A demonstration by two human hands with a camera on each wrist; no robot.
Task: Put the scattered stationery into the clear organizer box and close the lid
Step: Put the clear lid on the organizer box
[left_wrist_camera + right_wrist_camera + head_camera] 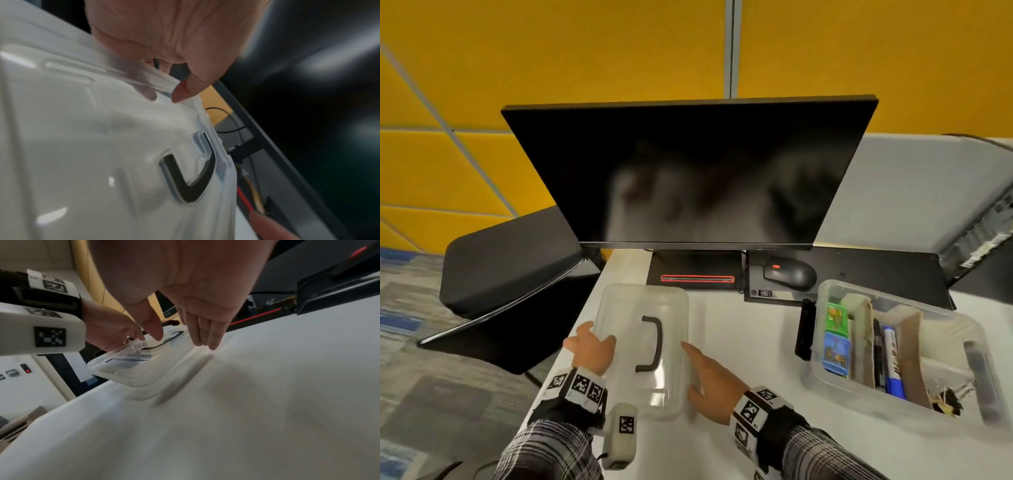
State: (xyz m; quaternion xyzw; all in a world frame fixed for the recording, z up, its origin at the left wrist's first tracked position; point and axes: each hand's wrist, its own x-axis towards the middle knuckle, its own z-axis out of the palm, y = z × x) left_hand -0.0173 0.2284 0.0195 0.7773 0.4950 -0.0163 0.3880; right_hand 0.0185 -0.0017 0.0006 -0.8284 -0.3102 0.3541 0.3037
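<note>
**Lid retrieval, with the organizer already filled**

The clear plastic organizer box [962, 346] stands open on the right of the white desk [750, 342], in front of the black computer mouse [789, 273]. Its compartments hold a green eraser pack [837, 317], a blue eraser pack [836, 353], a blue-barrelled marker [893, 363] beside a black pen [878, 356], and black binder clips [945, 399]. No loose stationery shows on the visible desk, so the gathering appears done.

The translucent rectangular lid with a black folding handle [643, 346] lies well apart from the box, at the desk's left edge, in front of the dark monitor [688, 171]. The left hand [590, 349] grips the lid's left rim, thumb tip on top [180, 92] and fingers curled beneath; the rim seems slightly raised. The right hand [709, 377] is spread, fingers [205, 334] straight and together at the lid's right edge, holding nothing; whether they touch the rim cannot be told.

Judged remaining: carry the lid across, seat it on the box and press it shut.
</note>
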